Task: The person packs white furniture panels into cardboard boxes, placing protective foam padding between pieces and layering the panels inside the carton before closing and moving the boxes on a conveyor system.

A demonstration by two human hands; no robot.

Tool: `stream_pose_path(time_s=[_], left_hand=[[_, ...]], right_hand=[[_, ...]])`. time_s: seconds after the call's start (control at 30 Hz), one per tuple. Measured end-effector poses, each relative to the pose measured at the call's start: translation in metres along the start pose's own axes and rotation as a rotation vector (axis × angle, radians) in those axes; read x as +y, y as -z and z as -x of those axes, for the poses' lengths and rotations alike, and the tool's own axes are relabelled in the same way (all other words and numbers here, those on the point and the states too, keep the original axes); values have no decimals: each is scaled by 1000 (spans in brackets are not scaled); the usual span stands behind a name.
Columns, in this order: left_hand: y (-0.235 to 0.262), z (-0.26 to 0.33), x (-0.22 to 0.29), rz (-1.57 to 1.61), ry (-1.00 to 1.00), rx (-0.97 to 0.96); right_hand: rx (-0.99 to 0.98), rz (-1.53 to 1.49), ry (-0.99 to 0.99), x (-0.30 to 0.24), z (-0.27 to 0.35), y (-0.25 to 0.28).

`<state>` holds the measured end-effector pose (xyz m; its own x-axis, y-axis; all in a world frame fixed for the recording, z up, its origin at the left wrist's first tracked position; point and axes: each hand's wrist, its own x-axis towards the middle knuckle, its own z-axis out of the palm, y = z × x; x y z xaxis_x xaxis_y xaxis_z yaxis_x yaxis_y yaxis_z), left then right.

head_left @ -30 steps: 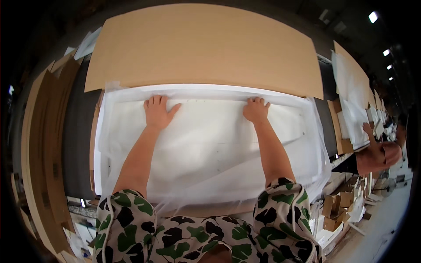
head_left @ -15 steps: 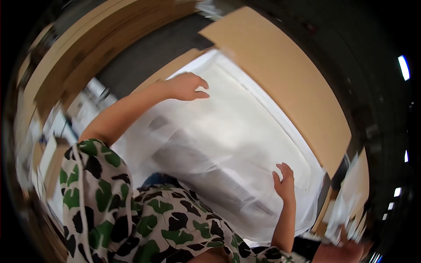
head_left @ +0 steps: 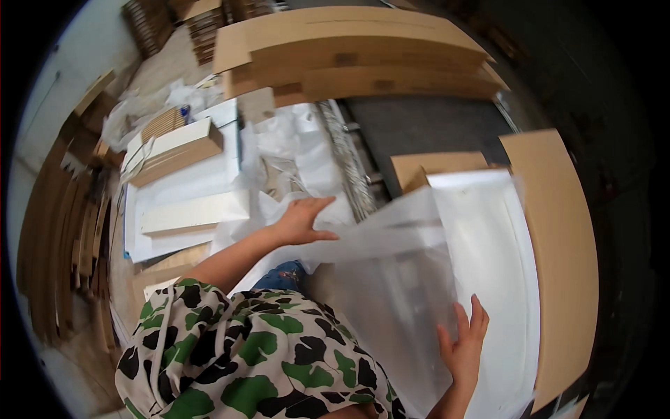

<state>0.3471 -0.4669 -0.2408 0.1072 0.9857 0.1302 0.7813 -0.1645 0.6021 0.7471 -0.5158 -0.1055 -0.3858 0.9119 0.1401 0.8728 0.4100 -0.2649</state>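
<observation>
Thumb and fingers apart, my left hand hangs beyond the far left edge of a translucent white wrapping sheet, with nothing in its grasp. My right hand is over the near part of the sheet, fingers spread upward. Beneath and to the right lies a long white panel with a raised pale rim, set in an opened cardboard box. The sheet covers its left part and drapes down toward my body. Whether the right fingertips touch the sheet I cannot tell.
A tall cardboard flap stands along the box's right side. Behind are a dark conveyor bed and stacked flat cartons. On the left a white table carries long white-topped pieces. Crumpled plastic film lies between.
My view has swung left, bringing the side table into sight. My left hand, earlier above the panel, is now left of it. Both hands stay open; the sheet's far edge appears lifted or shifted.
</observation>
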Motion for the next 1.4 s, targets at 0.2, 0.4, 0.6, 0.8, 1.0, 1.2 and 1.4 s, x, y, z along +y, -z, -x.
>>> stream_pose_path(time_s=[0.2,0.4,0.6,0.8,1.0,1.2,1.4], left_hand=[[78,-31,-103,69,12,599],[226,-94,-167,-237,-31,1052],[267,-183,-176,-280,-212,675],[261,-215,-209,-375,-275,731],[295,-236,-246,-294,-293,617],[404,-270,-339,-255,-105,610],[407,-304,-391,-302,-217,588]], right_hand=[[-102,-12,-18,-60,-78,12],[30,-232,39,-136,-197,-16],[123,-718,-143,-167,-341,-146],[153,-993,-411,-213,-445,-223],[452,-1169,-306,-243,-560,-201],[251,-1653,-479,-215,-681,-199],[44,-1681,-800,-261,-769,-222]])
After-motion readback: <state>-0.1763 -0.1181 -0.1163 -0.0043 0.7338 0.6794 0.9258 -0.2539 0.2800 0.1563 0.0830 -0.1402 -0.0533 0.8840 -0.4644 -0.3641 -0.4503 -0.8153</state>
